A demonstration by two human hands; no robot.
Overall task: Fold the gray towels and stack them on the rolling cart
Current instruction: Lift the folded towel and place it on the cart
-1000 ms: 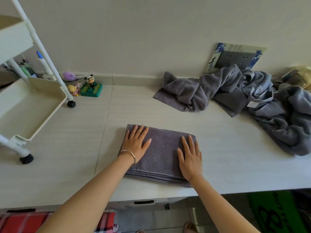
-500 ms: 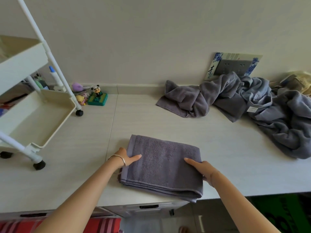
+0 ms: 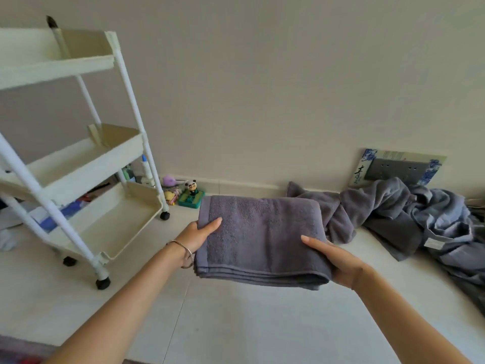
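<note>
A folded gray towel (image 3: pixel 262 237) is held flat in the air above the white table (image 3: pixel 236 324). My left hand (image 3: pixel 196 236) grips its left edge, thumb on top. My right hand (image 3: pixel 333 256) grips its right edge, thumb on top and fingers underneath. The cream rolling cart (image 3: pixel 78 164) with three tray shelves stands on the table at the left; its shelves look bare. A heap of unfolded gray towels (image 3: pixel 393 214) lies at the back right against the wall.
Small toys, among them a panda figure on a green base (image 3: pixel 191 195), sit by the wall behind the cart's rear wheel (image 3: pixel 164 216). Bottles (image 3: pixel 144 169) stand behind the cart. A wall socket plate (image 3: pixel 399 169) is above the towel heap.
Both hands went from pressing flat on the folded towel to gripping its sides, then lifted it off the table. The view has risen, showing all three cart shelves.
</note>
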